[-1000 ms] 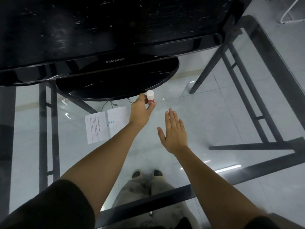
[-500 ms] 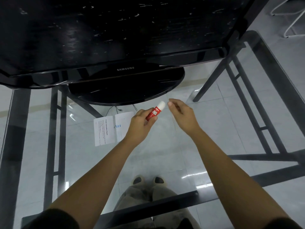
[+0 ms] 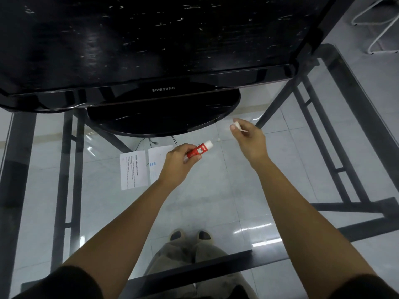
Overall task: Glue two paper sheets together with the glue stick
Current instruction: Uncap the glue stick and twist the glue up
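Glue stick (image 3: 198,150), red label with white lettering, whitish end pointing up and to the right: held in the left hand (image 3: 180,162), fingers curled closed around the lower part of the barrel, thumb on the label. It is above the glass tabletop (image 3: 216,190), just right of the paper sheets and clear of them.

Cap (image 3: 239,126), small and whitish, slightly blurred: pinched between thumb and fingertips of the right hand (image 3: 249,138), the other fingers folded in. This hand is to the right of and farther than the left hand, well apart from the glue stick's open end.

Paper sheets, two, lying flat on the glass side by side, left of centre. Left sheet (image 3: 132,170): white, lines of small printed text running along its length. Right sheet (image 3: 156,162): white, a small blue mark near its middle, its right part hidden behind the left hand. Their inner edges are just beside each other; whether they touch cannot be told.

Samsung monitor (image 3: 151,39), black, screen dark with pale scuffs, standing at the far side of the table on an oval black base (image 3: 164,117).

Table frame (image 3: 69,169), dark metal bars, visible through the glass, with pale floor tiles (image 3: 226,201) beneath.

Person's legs in light trousers (image 3: 183,262) and dark-toed shoes (image 3: 190,235), seen through the glass at the near edge. Dark short sleeves at both lower corners.
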